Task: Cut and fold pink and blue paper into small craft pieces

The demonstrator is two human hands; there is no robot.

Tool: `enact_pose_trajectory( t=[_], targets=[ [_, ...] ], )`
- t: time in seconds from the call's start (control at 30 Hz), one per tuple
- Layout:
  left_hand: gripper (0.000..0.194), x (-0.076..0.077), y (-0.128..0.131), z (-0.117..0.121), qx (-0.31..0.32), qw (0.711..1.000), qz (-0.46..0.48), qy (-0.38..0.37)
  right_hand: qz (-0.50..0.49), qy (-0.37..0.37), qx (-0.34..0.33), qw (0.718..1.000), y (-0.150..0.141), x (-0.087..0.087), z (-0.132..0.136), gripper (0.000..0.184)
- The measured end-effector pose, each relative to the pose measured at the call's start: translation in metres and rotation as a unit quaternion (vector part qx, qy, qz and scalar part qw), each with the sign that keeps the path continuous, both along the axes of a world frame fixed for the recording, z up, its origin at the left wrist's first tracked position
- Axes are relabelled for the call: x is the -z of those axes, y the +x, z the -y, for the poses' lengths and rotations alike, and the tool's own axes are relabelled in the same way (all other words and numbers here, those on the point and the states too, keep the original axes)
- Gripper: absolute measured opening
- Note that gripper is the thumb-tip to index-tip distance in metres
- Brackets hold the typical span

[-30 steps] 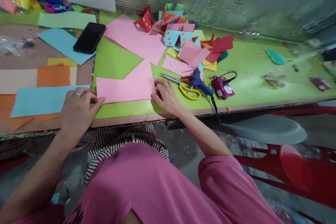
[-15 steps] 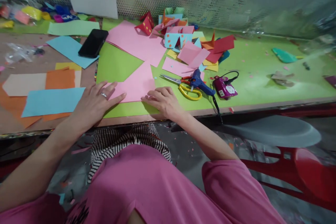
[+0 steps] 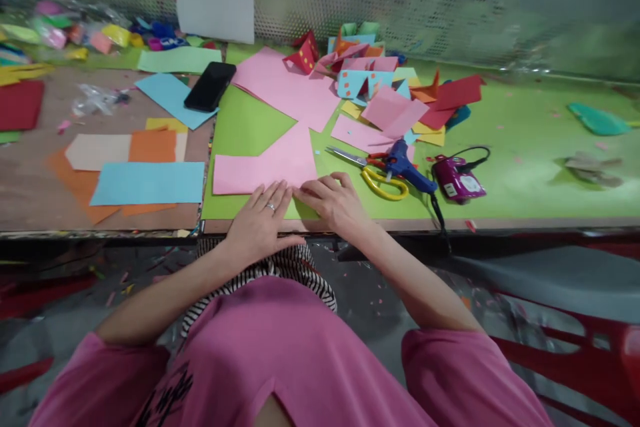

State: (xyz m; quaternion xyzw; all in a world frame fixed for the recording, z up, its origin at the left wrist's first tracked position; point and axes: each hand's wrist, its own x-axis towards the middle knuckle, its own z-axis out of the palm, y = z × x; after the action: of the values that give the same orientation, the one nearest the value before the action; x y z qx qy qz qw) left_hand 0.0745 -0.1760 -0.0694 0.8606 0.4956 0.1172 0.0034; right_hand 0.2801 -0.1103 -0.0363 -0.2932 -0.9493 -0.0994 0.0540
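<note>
A pink sheet of paper [image 3: 280, 159] lies folded on the green table covering, its near edge close to the table's front. My left hand [image 3: 263, 217] rests flat on that near edge, fingers stretched out and the thumb pointing right over the table edge. Just to its right, my right hand [image 3: 335, 200] touches the same edge near the paper's corner, with its fingers loosely spread and bent. Right of the paper lie scissors [image 3: 383, 180] with a yellow handle, and a blue glue gun [image 3: 407, 163] partly over them.
Folded coloured paper pieces [image 3: 390, 103] pile up behind the scissors. A larger pink sheet [image 3: 285, 87] and a black phone [image 3: 210, 87] lie farther back. A blue paper strip [image 3: 150, 183] is at left; a purple device with a cable [image 3: 457, 180] sits at right.
My left hand has slid right along the paper's near edge, from its left end to beside my right hand. The camera view has shifted left.
</note>
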Motion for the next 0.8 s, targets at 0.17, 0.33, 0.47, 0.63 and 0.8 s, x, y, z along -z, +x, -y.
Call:
enact_pose_trajectory(
  t=[0.17, 0.33, 0.47, 0.63, 0.8],
  targets=[
    [0.112, -0.007, -0.018, 0.0, 0.016, 0.998, -0.031, -0.061, -0.014, -0.007, -0.007, 1.0, 0.002, -0.002, 0.0, 0.045],
    [0.11, -0.011, -0.05, 0.006, 0.007, 0.997, -0.029, -0.066, -0.025, -0.004, -0.011, 1.0, 0.001, -0.001, 0.0, 0.045],
    [0.104, -0.011, -0.087, 0.014, -0.015, 0.998, -0.028, -0.053, -0.034, -0.023, 0.003, 0.999, 0.002, 0.003, 0.001, 0.045],
    [0.09, -0.018, -0.113, 0.019, -0.073, 0.996, -0.045, -0.032, -0.058, -0.024, 0.012, 0.998, 0.002, 0.009, -0.003, 0.042],
    [0.084, -0.022, -0.097, 0.014, -0.048, 0.998, -0.047, 0.019, -0.092, -0.034, 0.008, 0.995, -0.003, 0.007, 0.002, 0.035]
  ],
)
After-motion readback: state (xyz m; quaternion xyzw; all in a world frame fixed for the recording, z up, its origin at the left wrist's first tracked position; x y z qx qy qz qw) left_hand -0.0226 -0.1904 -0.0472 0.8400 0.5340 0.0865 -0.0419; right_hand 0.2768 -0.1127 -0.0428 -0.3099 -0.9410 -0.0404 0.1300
